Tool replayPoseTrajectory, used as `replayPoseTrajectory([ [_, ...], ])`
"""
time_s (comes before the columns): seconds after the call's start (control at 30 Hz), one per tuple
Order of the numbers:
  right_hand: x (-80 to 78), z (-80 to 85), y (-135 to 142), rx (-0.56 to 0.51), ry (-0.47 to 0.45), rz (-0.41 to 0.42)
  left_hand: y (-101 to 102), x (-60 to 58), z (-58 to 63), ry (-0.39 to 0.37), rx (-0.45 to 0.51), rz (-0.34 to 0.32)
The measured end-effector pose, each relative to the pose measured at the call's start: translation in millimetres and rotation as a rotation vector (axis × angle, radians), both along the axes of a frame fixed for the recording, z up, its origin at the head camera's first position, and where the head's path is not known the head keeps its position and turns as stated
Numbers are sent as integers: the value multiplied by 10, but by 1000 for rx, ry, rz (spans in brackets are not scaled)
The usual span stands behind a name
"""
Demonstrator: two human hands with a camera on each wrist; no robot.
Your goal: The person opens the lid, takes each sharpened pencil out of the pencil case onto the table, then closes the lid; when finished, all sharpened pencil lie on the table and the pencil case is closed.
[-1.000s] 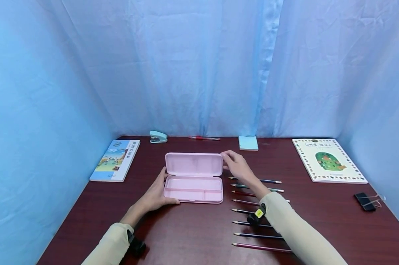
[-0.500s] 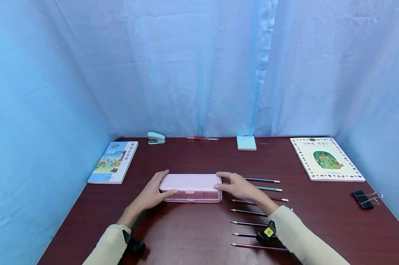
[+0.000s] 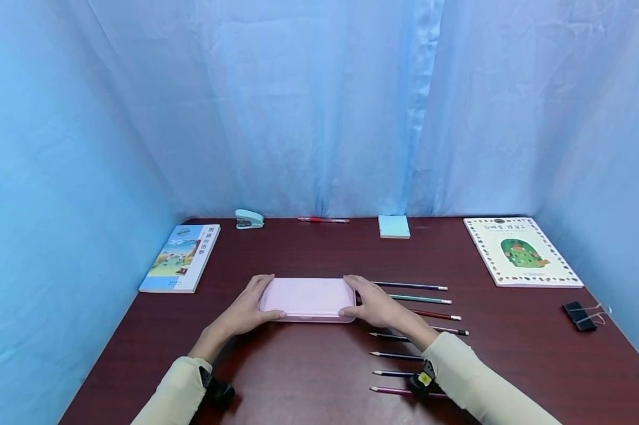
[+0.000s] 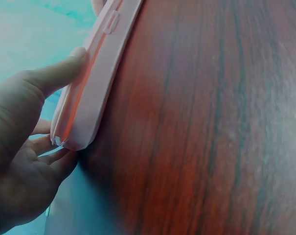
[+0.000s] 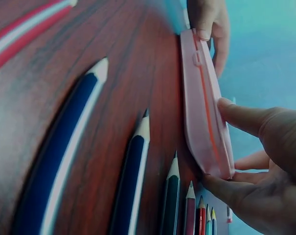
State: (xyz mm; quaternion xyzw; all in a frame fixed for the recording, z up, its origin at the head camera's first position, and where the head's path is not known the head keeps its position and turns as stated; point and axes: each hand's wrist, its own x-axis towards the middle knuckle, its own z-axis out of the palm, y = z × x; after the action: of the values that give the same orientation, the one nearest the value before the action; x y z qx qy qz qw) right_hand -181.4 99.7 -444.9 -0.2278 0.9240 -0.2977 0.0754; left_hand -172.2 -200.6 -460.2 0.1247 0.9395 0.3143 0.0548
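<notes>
A pink pencil case lies on the table with its lid down. My left hand holds its left end, and in the left wrist view the thumb presses the front edge of the lid while the other fingers lie round the end. At the right end, my right hand grips the case in the same way, thumb in front and fingers behind. The right wrist view shows a thin orange line along the seam of the pencil case, below the lid.
Several pencils lie in a row at the right, partly under my right forearm. Along the back are a stapler, a red pen and a notepad. Books lie at both sides, a binder clip at the right.
The pencil case stood open a second ago; its lid has swung forward and down onto the base. My right hand came down with the lid. My left hand stayed at the left end.
</notes>
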Motion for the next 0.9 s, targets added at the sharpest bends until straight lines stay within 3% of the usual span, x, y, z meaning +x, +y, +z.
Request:
replayPoseTrajectory([
  [0.4, 69, 17, 43, 17, 2, -1, 59, 25, 22, -19, -4, -16],
  [0.9, 97, -21, 39, 39, 34, 9, 15, 49, 6, 12, -13, -47],
])
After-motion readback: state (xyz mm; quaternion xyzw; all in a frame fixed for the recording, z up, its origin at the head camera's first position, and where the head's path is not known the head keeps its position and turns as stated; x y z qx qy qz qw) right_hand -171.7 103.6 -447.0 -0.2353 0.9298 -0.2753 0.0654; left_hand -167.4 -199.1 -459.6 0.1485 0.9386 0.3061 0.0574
